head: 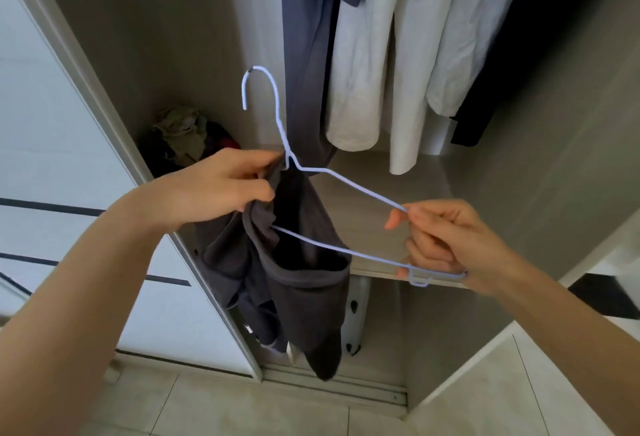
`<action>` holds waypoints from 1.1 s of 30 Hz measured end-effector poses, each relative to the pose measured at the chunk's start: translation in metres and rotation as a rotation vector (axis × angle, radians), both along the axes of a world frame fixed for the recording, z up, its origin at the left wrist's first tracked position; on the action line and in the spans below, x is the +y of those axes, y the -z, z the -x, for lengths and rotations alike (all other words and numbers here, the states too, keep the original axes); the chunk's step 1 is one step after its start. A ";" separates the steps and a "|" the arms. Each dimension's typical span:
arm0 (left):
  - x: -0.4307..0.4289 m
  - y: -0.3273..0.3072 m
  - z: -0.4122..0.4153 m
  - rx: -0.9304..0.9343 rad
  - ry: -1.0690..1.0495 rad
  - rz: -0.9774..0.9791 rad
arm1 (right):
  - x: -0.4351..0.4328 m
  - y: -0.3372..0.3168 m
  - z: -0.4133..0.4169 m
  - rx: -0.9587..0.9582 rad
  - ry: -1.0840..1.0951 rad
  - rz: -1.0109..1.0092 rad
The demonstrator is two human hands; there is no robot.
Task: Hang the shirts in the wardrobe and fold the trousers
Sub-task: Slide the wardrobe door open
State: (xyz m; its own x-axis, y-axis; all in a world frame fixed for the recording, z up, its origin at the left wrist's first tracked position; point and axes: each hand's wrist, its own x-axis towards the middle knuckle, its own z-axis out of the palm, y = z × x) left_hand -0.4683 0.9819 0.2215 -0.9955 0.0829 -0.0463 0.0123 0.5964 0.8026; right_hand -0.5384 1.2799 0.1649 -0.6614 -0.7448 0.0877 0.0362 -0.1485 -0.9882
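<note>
we are gripping dark shirt [298,283] with left hand [211,186], right hand [450,241] pinching hanger [360,186], white shirts [381,54] behind, shelf [381,227], tiled floor [242,408]

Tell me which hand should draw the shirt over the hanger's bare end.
Left, probably. The left hand pinches the shirt at the neck of the hanger, while the right hand grips the bare end and is needed to steady it.

One hanger [349,183], one shirt [304,283], perhaps four others [360,54]
</note>
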 end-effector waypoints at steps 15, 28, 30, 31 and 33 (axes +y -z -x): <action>0.013 0.039 0.006 0.527 -0.199 0.222 | -0.002 -0.002 0.021 0.354 0.196 -0.191; 0.009 0.052 0.008 0.489 -0.382 0.104 | -0.060 0.064 -0.016 1.232 0.244 -0.398; 0.012 0.048 0.009 0.493 -0.362 0.083 | -0.076 0.081 -0.011 1.107 0.145 -0.511; 0.012 0.046 0.009 0.493 -0.348 0.076 | -0.084 0.086 -0.009 1.017 0.105 -0.556; 0.012 0.042 0.009 0.488 -0.318 0.060 | -0.097 0.091 -0.007 0.803 0.055 -0.548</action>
